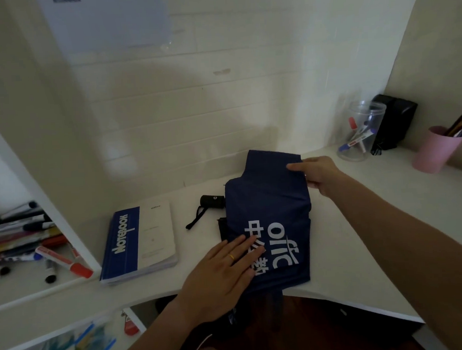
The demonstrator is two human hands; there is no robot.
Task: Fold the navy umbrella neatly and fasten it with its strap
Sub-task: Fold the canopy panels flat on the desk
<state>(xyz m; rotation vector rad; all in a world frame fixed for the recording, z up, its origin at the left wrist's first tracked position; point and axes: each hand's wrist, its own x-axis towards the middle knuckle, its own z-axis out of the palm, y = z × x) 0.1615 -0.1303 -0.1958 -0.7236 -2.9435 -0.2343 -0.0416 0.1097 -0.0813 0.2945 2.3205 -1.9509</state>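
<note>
The navy umbrella [269, 213] runs lengthwise away from the person, left hand [224, 274] pressed flat and open on its near end, right hand [318, 175] pinching the far flap.

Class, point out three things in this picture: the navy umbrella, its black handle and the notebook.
navy umbrella [269, 207]: head view, on the folded canopy.
black handle [212, 201]: head view, on its barrel.
notebook [152, 232]: head view, on its cover.

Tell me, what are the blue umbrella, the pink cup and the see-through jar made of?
Navy umbrella: thin woven fabric, probably nylon or polyester; it creases and folds flat. Pink cup: likely matte plastic, smooth and evenly coloured. Clear jar: transparent plastic or glass; the markers show through.
</note>
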